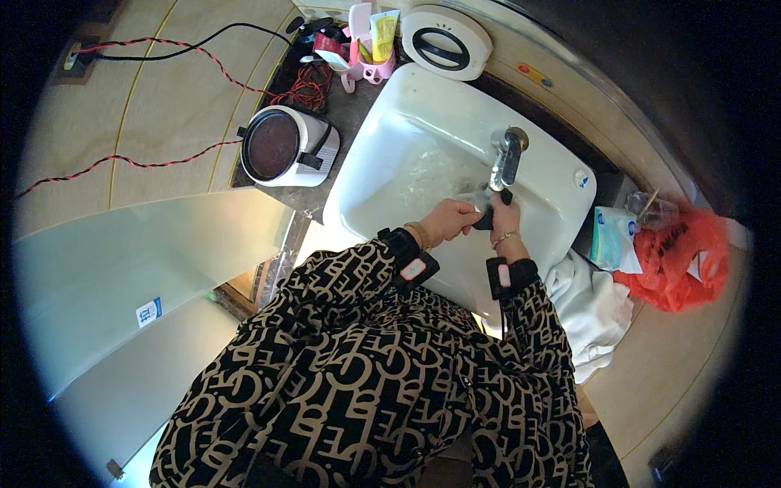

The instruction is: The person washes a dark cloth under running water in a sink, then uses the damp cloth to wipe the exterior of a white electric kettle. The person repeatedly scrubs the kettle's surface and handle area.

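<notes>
Both my hands are over the white sink [382, 195], just below the chrome tap [509, 154]. Water seems to run from the tap, and ripples show in the basin. My left hand [449, 221] is closed, its thumb and fingers pinching the edge of a small black item [485, 220]. From the other side my right hand [506, 218] grips the same item, and a dark bit of it sticks up by the fingers. The item's kind is unclear, as the hands partly cover it. A bracelet and a dark strapped device sit on each wrist.
Left of the sink stands a round white appliance [272, 146] with a dark top, near coiled red-black wires [309, 88]. Pink cups with tubes [378, 65] and a white oval device [447, 42] stand behind. At right are a tissue pack [612, 236], red bag [683, 260] and white cloth [590, 305].
</notes>
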{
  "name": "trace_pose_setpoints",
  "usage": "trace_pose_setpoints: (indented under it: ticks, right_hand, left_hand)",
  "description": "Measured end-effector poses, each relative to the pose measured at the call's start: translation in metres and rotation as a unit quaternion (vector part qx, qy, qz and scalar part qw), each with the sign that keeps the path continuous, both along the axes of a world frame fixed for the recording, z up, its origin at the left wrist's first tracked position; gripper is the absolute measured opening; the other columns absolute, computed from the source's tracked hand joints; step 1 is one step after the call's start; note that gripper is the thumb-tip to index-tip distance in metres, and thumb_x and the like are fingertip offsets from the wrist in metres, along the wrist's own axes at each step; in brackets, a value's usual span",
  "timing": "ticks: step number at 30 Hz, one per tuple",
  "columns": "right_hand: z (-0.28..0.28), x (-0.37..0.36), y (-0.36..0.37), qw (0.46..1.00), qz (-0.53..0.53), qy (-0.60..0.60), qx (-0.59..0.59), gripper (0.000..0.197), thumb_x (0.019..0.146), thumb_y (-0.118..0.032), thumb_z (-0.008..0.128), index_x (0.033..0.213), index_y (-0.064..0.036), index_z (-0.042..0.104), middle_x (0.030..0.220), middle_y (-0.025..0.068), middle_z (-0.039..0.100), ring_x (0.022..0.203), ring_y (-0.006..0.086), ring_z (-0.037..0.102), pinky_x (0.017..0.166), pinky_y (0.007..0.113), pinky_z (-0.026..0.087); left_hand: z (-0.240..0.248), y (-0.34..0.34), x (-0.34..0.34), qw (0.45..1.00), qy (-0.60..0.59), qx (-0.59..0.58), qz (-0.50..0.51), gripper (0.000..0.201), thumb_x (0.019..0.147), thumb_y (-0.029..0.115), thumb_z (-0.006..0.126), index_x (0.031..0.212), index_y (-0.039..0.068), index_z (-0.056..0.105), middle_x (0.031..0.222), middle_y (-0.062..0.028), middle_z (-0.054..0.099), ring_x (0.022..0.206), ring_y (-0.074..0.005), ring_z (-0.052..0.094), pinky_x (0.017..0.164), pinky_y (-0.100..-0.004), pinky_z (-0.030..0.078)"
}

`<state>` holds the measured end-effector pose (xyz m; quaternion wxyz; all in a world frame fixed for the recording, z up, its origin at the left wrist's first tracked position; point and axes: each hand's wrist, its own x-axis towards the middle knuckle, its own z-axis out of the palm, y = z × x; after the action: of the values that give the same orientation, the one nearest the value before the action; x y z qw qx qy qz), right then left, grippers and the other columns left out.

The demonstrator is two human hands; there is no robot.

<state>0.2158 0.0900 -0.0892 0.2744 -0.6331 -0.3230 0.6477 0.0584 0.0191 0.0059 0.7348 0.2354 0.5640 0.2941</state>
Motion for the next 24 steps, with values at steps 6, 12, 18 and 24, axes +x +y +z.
trace_pose_setpoints:
  ticks: [6, 12, 18, 24]
  right_hand:
    - [0.059, -0.036, -0.027, 0.997, 0.011, 0.073, 0.017, 0.026, 0.076, -0.007, 0.072, 0.1, -0.0023, 0.061, 0.087, 0.0047, 0.065, 0.07, 0.0151, 0.061, 0.06, 0.03, 0.05]
    - [-0.038, 0.012, 0.0, 0.995, 0.002, 0.097, 0.008, 0.023, 0.08, -0.02, 0.064, 0.096, -0.0038, 0.062, 0.084, 0.0076, 0.065, 0.077, 0.0221, 0.064, 0.065, 0.034, 0.051]
    - [0.033, -0.024, -0.018, 0.931, -0.158, 0.307, -0.119, 0.015, 0.086, -0.013, 0.058, 0.097, -0.0041, 0.06, 0.09, 0.007, 0.064, 0.08, 0.0217, 0.063, 0.069, 0.033, 0.052]
    - [0.037, -0.017, -0.022, 0.923, -0.091, 0.363, -0.091, 0.024, 0.087, -0.01, 0.054, 0.11, -0.0032, 0.055, 0.1, 0.0088, 0.062, 0.086, 0.0246, 0.062, 0.068, 0.039, 0.053]
  left_hand:
    - [-0.02, -0.006, -0.009, 0.982, 0.124, 0.14, -0.025, 0.032, 0.086, 0.027, 0.062, 0.064, 0.004, 0.06, 0.055, -0.0012, 0.053, 0.049, -0.009, 0.046, 0.045, -0.025, 0.037]
    - [0.002, 0.002, -0.001, 0.989, 0.091, 0.115, 0.003, 0.035, 0.085, 0.031, 0.065, 0.064, 0.003, 0.059, 0.056, -0.0014, 0.053, 0.049, -0.0086, 0.045, 0.045, -0.0241, 0.036]
    - [0.0, 0.005, -0.008, 0.989, -0.013, -0.027, 0.141, 0.047, 0.087, 0.044, 0.06, 0.06, 0.008, 0.05, 0.051, 0.0008, 0.043, 0.043, -0.0077, 0.035, 0.039, -0.0235, 0.025]
    - [0.0, 0.013, -0.008, 0.981, -0.095, -0.041, 0.164, 0.046, 0.086, 0.049, 0.058, 0.069, 0.007, 0.053, 0.058, -0.0002, 0.043, 0.045, -0.0084, 0.034, 0.04, -0.0239, 0.024]
